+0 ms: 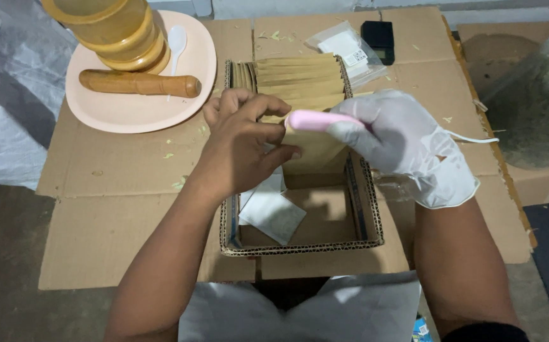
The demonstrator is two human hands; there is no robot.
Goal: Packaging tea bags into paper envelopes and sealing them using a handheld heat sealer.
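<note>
Centrally, left hand (246, 142) pinching tan pouch (315, 152); gloved right hand (407, 149) clasps pink tool (319, 120), perhaps sealer.

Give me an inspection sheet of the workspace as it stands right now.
Surface: flattened cardboard sheets on a dark floor.
Job's things: open cardboard box with a row of brown paper pouches; pink tool.
Clutter: pink plate with wooden pestle, yellow mortar, white spoon; clear bag; small black device; leaf flecks.
Grippers: left hand bare, pinching a pouch; right hand gloved, gripping the pink tool.
Cables: thin white cord.
Surroundings: plastic sheeting.
</note>
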